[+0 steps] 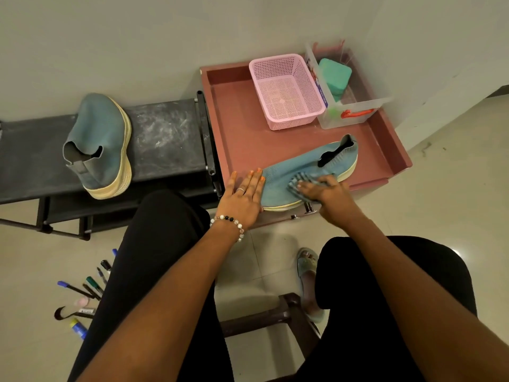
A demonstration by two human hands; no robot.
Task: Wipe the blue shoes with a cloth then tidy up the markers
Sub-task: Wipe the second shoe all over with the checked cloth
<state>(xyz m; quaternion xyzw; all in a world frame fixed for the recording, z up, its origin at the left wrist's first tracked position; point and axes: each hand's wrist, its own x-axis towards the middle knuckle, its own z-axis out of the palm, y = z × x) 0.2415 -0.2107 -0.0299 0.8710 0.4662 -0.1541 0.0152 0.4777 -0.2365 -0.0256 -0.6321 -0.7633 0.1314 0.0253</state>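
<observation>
Wiping under way at centre right of the frame: right hand (321,190) curled round a striped cloth (298,183) and pressing it onto the upper of a light blue shoe (308,168) lying across the near edge of a reddish tray (239,128). Left hand (243,197) laid flat, fingers straight and together, against the toe end, probably to stop the shoe sliding while being rubbed. Placed on the tray likely for a raised, steady surface within easy reach from the seat. Second blue shoe (100,144) standing toe-up on a dark shoe rack (165,139) at upper left, well apart from both hands; whether already cleaned, hard to say. Markers (88,288) scattered on the floor at lower left, partly hidden behind a black-clad leg, with a small yellow-capped tube (77,328) nearby; untouched, so tidying seemingly yet to come. Pink basket (286,91) at the back of the tray, a likely home for them, just beside a clear box (355,111) holding a green block (334,75). Between markers and basket: the leg and the rack corner, calling for a reach down and across. Brown stool (275,315) and a slippered foot (307,274) at lower centre.
</observation>
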